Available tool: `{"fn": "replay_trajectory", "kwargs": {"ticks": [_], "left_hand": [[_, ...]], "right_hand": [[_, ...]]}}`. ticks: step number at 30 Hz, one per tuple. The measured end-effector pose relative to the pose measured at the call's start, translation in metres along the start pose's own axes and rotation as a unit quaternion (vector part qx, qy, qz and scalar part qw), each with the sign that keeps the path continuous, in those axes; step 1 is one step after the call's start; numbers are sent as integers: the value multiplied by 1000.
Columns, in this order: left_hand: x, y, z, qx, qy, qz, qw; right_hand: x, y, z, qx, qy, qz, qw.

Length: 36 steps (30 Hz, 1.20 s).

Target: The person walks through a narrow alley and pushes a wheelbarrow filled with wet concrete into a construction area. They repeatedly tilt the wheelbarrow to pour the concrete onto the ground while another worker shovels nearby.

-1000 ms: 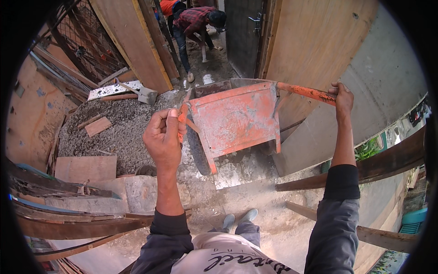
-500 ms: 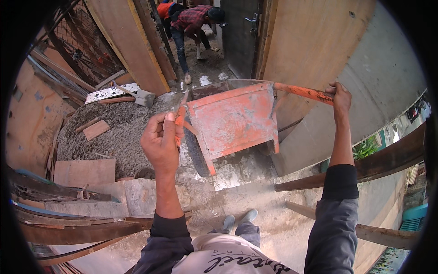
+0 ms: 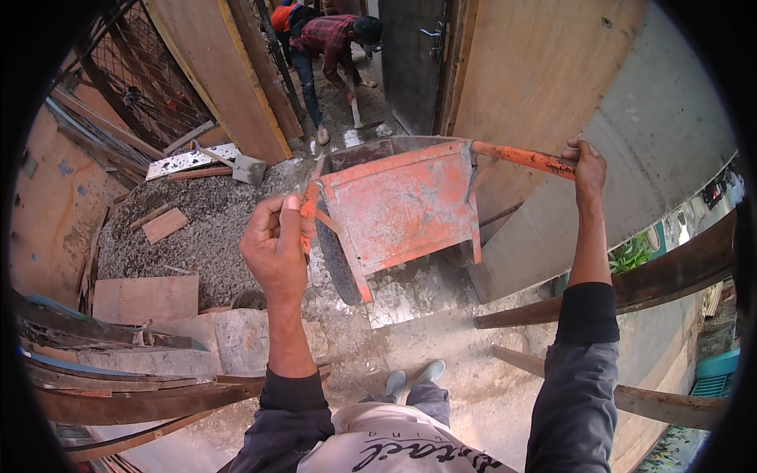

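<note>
An orange, scuffed wheelbarrow (image 3: 402, 209) is tipped up in front of me, its tray leaning away and its underside facing me. My left hand (image 3: 276, 240) is closed around the left handle, which points toward me. The right handle (image 3: 524, 158) slants out to the right, and my right hand (image 3: 586, 165) is wrapped round its end. A black tyre (image 3: 335, 264) shows below the tray at the left. What the tray holds is mostly hidden behind its raised back.
Grey gravel (image 3: 213, 236) is heaped at left, with a shovel (image 3: 246, 168) and wood scraps on it. Beyond the wheelbarrow a bent-over person (image 3: 323, 39) works with a long-handled tool by a dark door (image 3: 410, 63). Wooden beams (image 3: 678, 276) flank me.
The person in the plaid shirt has shifted the long-handled tool slightly nearer and to the right. My hands and the wheelbarrow have stayed nearly still.
</note>
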<state>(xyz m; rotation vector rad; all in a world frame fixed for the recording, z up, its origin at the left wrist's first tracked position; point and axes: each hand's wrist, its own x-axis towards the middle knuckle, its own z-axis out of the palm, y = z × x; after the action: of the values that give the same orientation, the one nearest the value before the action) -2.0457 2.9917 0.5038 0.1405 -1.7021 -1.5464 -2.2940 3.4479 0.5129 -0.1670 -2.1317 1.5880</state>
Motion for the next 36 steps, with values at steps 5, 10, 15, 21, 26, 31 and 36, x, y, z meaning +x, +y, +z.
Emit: {"fn": "replay_trajectory", "kwargs": {"ticks": [5, 10, 15, 21, 26, 31, 36], "left_hand": [[0, 1, 3, -4, 0, -4, 1000], [1, 3, 0, -4, 2, -1, 1000], [0, -1, 1, -4, 0, 3, 1000], [0, 1, 2, -9, -1, 2, 1000], [-2, -1, 3, -9, 0, -4, 1000], [0, 0, -4, -5, 4, -9, 1000], [6, -2, 6, -5, -11, -9, 1000]], "right_hand": [[2, 0, -4, 0, 3, -9, 1000], [-1, -2, 1, 2, 5, 3, 1000], [0, -1, -1, 11, 3, 7, 1000], [0, -2, -1, 13, 2, 2, 1000], [0, 2, -3, 14, 8, 2, 1000], [-5, -4, 3, 23, 9, -14, 1000], [-11, -6, -13, 5, 27, -11, 1000]]}}
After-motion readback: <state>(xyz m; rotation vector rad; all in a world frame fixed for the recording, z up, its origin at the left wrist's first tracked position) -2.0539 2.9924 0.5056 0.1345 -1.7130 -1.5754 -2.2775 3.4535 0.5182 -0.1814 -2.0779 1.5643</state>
